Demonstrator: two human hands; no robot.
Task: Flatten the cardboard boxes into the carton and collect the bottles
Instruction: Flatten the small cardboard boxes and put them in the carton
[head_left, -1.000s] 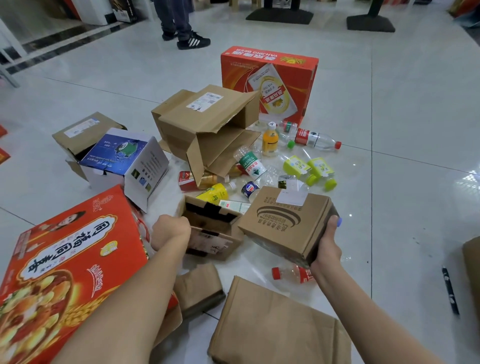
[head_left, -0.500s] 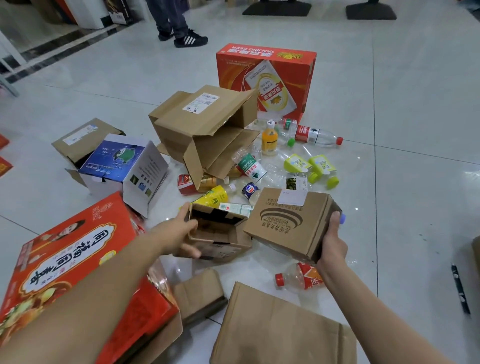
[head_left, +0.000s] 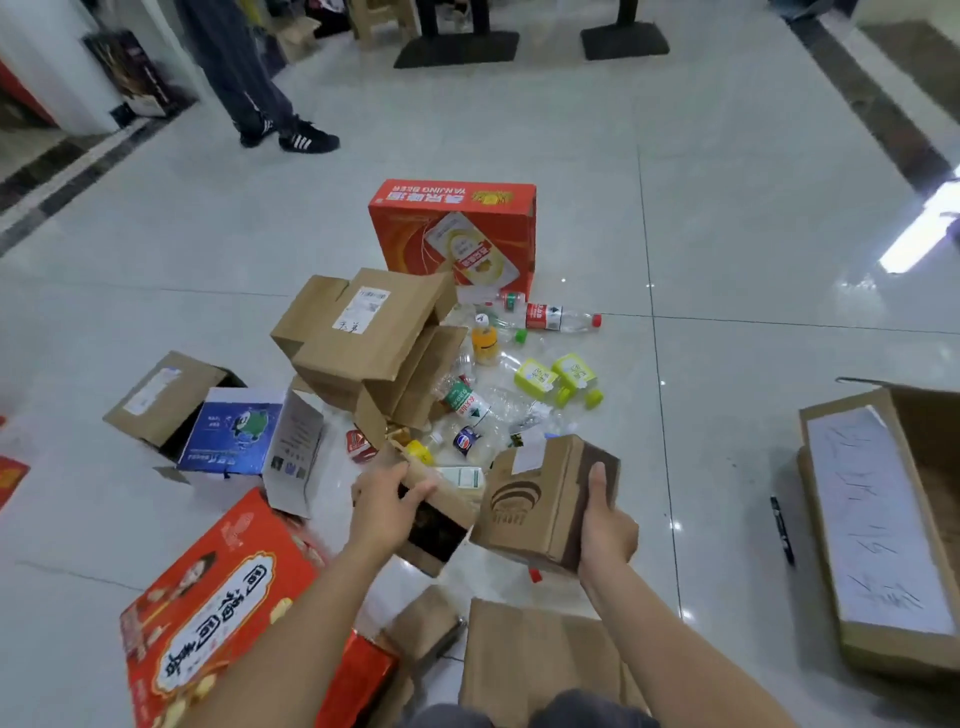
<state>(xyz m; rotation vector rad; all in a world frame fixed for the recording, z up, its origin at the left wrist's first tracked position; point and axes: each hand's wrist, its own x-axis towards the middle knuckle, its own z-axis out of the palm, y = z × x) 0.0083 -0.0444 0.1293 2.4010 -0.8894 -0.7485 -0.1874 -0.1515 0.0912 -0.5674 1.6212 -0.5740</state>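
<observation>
My right hand (head_left: 605, 525) grips a small brown cardboard box with a printed logo (head_left: 530, 499), lifted off the floor. My left hand (head_left: 387, 501) holds a smaller open brown box (head_left: 441, 525) right beside it, also raised. Beyond them several plastic bottles (head_left: 558, 318) lie scattered on the tiles, among them an orange one (head_left: 484, 345) and two yellow-green ones (head_left: 556, 376). A big open carton (head_left: 878, 525) stands at the right. Flattened brown cardboard (head_left: 535, 649) lies in front of my knees.
A large open brown box (head_left: 363, 343) lies tipped at the centre, a red beer carton (head_left: 452, 234) behind it. A blue-and-white box (head_left: 249, 436) and another brown box (head_left: 161, 395) are at left, a red food carton (head_left: 213, 608) lower left. A person's legs (head_left: 249, 78) stand far left; a black pen (head_left: 782, 527) lies on the floor.
My left hand reached forward, took hold of the small open box and lifted it. My right hand raised the logo box. The view tilted up, revealing the carton at right.
</observation>
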